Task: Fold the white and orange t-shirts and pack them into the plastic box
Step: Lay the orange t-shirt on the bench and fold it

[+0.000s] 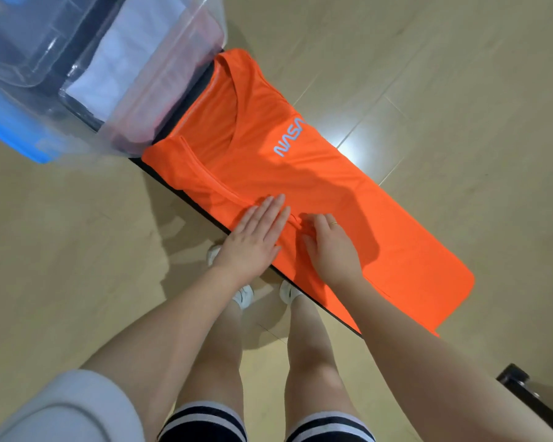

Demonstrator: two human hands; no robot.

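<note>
Folding stage: the orange shirt [268, 173] lies as a long narrow strip on the tabletop [186, 199], so by my reading the sides are already turned in and the lengthwise folds are what remain.
Box: the clear plastic box [160, 78] stands at the far end of the strip, touching or just beside the shirt's collar end; I cannot tell which.
White shirt: a folded white cloth [118, 59] shows through the box wall, likely the white shirt already packed, with a pinkish cloth [179, 90] beside it.
Orange shirt position: flat on the tabletop, logo side up, one sleeve seam running diagonally toward the hands; the near edge follows the tabletop's dark edge.
Left hand: the left hand [253, 237] lies flat, fingers straight and together, pressing on the cloth near the sleeve seam; it holds nothing.
Right hand: the right hand [329, 244] sits just beside the left, fingers curled down into the cloth, apparently pinching a small ridge of fabric; the fingertips are hidden, so the pinch is a judgement.
Done: white shirt seemingly packed; orange shirt narrowed.
Left: smooth the crease, fold the strip end to end, then place it in the box.
Risk: the thin, slick-looking fabric may slide out of its folds when lifted.
</note>
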